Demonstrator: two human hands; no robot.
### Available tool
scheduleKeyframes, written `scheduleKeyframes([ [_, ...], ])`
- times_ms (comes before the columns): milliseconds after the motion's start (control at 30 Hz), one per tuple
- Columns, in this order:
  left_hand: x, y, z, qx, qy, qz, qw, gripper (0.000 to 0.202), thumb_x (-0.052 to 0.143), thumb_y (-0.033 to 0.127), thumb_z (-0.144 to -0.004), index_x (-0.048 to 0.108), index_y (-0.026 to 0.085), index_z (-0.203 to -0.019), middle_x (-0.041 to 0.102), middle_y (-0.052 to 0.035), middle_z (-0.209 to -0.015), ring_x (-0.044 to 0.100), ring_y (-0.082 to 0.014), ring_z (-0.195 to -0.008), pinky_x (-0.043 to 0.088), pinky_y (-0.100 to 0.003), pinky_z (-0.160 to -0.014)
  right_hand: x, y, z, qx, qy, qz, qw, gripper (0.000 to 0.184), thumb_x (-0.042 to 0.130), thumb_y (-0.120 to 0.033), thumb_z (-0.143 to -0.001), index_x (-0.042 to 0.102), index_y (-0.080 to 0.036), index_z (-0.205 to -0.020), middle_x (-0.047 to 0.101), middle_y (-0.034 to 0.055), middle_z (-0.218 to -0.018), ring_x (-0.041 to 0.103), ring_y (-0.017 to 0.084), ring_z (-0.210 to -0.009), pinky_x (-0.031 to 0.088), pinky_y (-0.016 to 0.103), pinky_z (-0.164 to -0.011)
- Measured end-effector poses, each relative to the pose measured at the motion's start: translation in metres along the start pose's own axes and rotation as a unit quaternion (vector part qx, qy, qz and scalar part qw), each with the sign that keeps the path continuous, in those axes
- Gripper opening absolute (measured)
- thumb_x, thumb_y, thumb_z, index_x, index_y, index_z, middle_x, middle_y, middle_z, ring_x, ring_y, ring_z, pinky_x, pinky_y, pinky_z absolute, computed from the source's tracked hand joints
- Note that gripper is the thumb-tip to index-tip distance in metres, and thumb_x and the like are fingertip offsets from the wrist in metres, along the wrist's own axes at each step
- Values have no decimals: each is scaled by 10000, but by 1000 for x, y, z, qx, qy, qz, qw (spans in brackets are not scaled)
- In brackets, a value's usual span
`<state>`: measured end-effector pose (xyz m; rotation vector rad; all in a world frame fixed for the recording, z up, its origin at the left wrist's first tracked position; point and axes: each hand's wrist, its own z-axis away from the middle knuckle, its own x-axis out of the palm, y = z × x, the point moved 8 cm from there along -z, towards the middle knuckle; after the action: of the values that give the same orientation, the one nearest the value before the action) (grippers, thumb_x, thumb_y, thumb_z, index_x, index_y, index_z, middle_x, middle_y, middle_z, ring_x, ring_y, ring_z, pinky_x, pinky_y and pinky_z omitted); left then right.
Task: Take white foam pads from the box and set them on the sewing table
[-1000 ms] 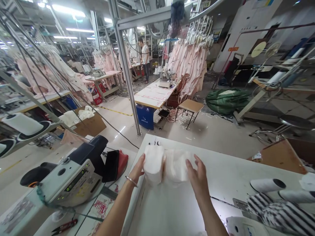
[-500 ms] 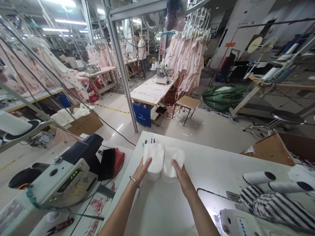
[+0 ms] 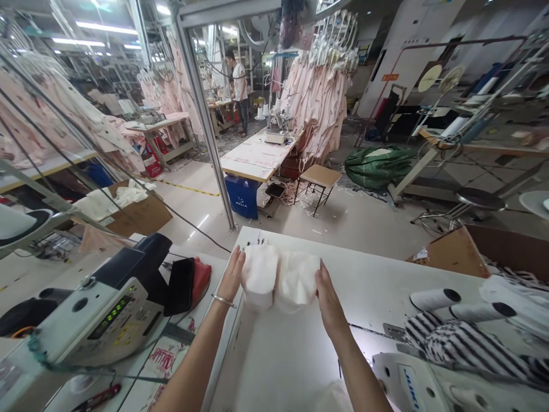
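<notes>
Left white stack [image 3: 261, 270] and right white stack [image 3: 297, 279] sit side by side on the tabletop [image 3: 270, 360], row running left-right between the hands: left hand [image 3: 233, 273] straight-fingered at one outer side, right hand [image 3: 330, 300] at the other, can't tell if pinching, neither clearly nearer.

The fabric stacks [image 3: 260, 272] are off-white, the cloth [image 3: 467, 344] black-and-white striped, the sack [image 3: 378, 167] dark green.
</notes>
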<state>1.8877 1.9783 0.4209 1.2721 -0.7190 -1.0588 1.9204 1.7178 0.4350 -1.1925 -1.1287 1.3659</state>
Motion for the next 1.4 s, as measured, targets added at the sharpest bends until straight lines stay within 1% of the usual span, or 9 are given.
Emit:
scheduleKeyframes([
  [133, 13, 11, -6, 36, -17, -54, 998, 684, 364, 579, -914, 296, 167, -1456, 238, -73, -1545, 177, -210, -1440, 111, -336, -1193, 27, -3, -9, -30, -40, 16, 999, 796, 328, -696, -890, 132, -216, -1494, 112, 69, -1552, 101, 227, -1420, 61, 447, -1170],
  [267, 22, 5, -5, 87, -13, -109, 990, 772, 395, 593, -888, 242, 102, -1465, 207, -126, -1548, 171, -224, -1440, 123, -359, -1195, 46, -5, -14, -55, -68, 54, 995, 793, 418, -682, -872, 223, -203, -1473, 123, 91, -1549, 28, 270, -1423, -25, 525, -1147],
  [400, 18, 4, -2, 139, 3, -166, 976, 762, 428, 555, -882, 253, 79, -1451, 272, -178, -1516, 266, -258, -1409, 217, -410, -1172, 27, -9, -18, -58, -59, 64, 994, 712, 331, -658, -918, 235, -218, -1469, 181, 94, -1536, 140, 260, -1412, 75, 520, -1155],
  [533, 11, 37, 6, 228, 52, -237, 943, 676, 437, 469, -903, 269, 108, -1450, 257, -168, -1523, 204, -267, -1429, 187, -456, -1174, 3, -21, -22, -74, -30, 92, 992, 664, 250, -628, -949, 194, -233, -1480, 187, 83, -1536, 184, 244, -1403, 133, 509, -1154],
  [667, 31, 67, 18, 312, 30, -319, 895, 436, 407, 377, -937, 475, 238, -1345, 294, -62, -1524, 139, -265, -1444, 160, -515, -1161, 16, -27, -25, -123, -48, 166, 977, 583, 342, -543, -960, 281, -239, -1453, 123, 58, -1553, 112, 246, -1418, 124, 505, -1155],
  [767, 52, 58, 23, 326, -5, -372, 869, 404, 461, 349, -916, 532, 249, -1301, 348, -86, -1496, 204, -337, -1417, 219, -605, -1100, 38, -17, -23, -146, -62, 232, 960, 525, 483, -426, -936, 372, -224, -1407, 110, 66, -1554, 73, 287, -1418, 105, 556, -1140],
  [900, 64, 33, 23, 326, -16, -407, 853, 463, 466, 326, -912, 480, 196, -1356, 342, -136, -1491, 203, -348, -1414, 279, -582, -1087, 55, -1, -20, -146, -62, 288, 945, 512, 536, -312, -924, 373, -219, -1401, 181, 90, -1534, 126, 318, -1403, 148, 601, -1116],
  [1233, 56, 45, 20, 301, -9, -374, 877, 510, 474, 376, -894, 447, 192, -1369, 337, -126, -1495, 238, -316, -1409, 263, -536, -1117, 40, -19, -16, -168, -82, 238, 953, 508, 526, -319, -935, 356, -233, -1406, 170, 94, -1535, 229, 303, -1377, 253, 561, -1101],
  [1400, 22, 43, 12, 205, 45, -320, 924, 645, 476, 453, -865, 347, 100, -1390, 359, -188, -1461, 319, -272, -1373, 287, -438, -1118, 5, -20, -6, -122, -19, 174, 977, 551, 498, -394, -947, 292, -236, -1433, 259, 108, -1499, 348, 281, -1316, 324, 528, -1070],
])
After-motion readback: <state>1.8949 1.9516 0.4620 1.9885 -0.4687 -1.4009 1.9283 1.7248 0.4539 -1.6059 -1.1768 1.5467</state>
